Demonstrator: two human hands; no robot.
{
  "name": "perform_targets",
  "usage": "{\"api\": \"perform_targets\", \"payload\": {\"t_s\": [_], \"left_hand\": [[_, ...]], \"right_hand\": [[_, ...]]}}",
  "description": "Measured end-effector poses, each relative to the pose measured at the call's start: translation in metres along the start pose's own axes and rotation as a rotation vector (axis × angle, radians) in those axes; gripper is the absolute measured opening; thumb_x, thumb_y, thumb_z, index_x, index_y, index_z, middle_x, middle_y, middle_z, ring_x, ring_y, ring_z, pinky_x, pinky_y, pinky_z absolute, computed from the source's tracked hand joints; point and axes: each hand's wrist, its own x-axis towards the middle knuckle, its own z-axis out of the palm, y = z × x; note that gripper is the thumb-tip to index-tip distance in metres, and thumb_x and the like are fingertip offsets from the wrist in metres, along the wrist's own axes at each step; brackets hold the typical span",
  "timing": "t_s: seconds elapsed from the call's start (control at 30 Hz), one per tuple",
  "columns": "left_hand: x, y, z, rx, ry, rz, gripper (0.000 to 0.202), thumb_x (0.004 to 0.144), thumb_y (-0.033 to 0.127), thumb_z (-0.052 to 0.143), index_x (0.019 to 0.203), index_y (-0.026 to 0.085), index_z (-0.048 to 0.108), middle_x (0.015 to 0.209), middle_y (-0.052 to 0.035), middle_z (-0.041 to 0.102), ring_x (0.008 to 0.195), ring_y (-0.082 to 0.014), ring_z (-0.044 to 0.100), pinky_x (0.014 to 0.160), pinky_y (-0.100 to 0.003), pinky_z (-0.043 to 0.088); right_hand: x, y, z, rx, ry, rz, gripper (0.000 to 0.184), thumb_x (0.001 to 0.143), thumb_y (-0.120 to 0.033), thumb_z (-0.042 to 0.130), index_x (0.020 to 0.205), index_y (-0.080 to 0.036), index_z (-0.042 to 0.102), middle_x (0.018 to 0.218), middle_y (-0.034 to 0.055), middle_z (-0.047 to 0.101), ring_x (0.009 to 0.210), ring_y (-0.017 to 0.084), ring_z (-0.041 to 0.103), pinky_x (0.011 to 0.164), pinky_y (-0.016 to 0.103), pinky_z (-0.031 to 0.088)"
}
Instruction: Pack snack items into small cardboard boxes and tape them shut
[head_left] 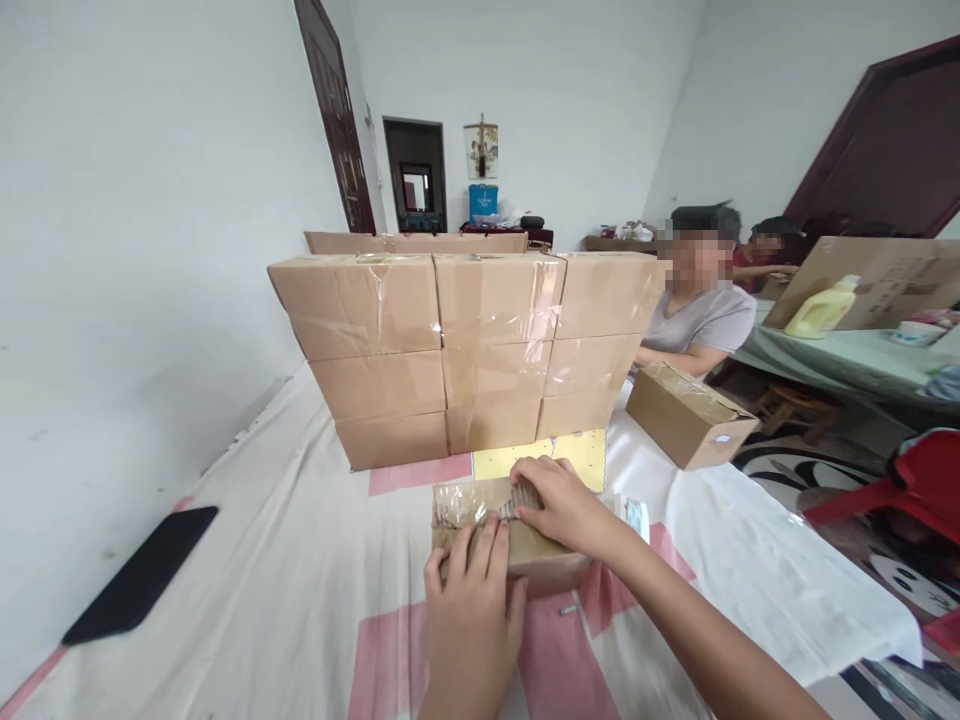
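Observation:
A small brown cardboard box (551, 575) with shiny clear tape on top lies in front of me on the cloth-covered table. My left hand (471, 590) rests on its near left part, fingers stretched over the top and thumb down its near side. My right hand (559, 500) reaches in from the right, its fingers curled at the top of this box. Under those fingers shows a ribbed, brownish edge (525, 494); whether it is tape or thin pieces I cannot make out.
A wall of stacked taped cartons (495, 350) stands just beyond. Another carton (690, 415) sits at the table's right edge, near a seated person (701, 310). A black phone-like slab (142, 575) lies at left. A yellow sheet (540, 462) lies before the stack.

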Motion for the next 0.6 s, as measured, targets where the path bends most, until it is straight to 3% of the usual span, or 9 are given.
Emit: {"api": "perform_targets", "payload": {"t_s": [0.33, 0.47, 0.6], "left_hand": [[0.001, -0.003, 0.007, 0.030, 0.073, 0.032, 0.044, 0.089, 0.028, 0.058, 0.132, 0.027, 0.065, 0.137, -0.0042, 0.064, 0.124, -0.0299, 0.055, 0.099, -0.049, 0.033], [0.000, -0.002, 0.004, 0.069, 0.050, 0.047, 0.048, 0.087, 0.021, 0.056, 0.134, 0.026, 0.063, 0.138, -0.0046, 0.063, 0.125, -0.0297, 0.054, 0.101, -0.049, 0.033], [0.001, 0.000, 0.002, 0.095, 0.050, 0.046, 0.049, 0.086, 0.019, 0.056, 0.134, 0.027, 0.063, 0.139, -0.0034, 0.063, 0.125, -0.0292, 0.055, 0.101, -0.049, 0.034]], "right_hand": [[-0.002, 0.002, 0.002, -0.008, 0.021, 0.001, 0.027, 0.083, -0.008, 0.060, 0.106, -0.023, 0.058, 0.105, 0.0041, 0.066, 0.099, 0.023, 0.058, 0.091, 0.037, 0.039], [-0.005, 0.001, 0.002, -0.010, 0.031, -0.014, 0.032, 0.081, -0.004, 0.057, 0.107, -0.024, 0.058, 0.106, 0.0038, 0.067, 0.100, 0.023, 0.059, 0.092, 0.038, 0.040], [-0.010, -0.003, 0.001, -0.141, 0.113, 0.000, 0.029, 0.083, -0.010, 0.061, 0.109, -0.022, 0.059, 0.109, 0.0076, 0.068, 0.104, 0.027, 0.058, 0.097, 0.045, 0.038]]}}
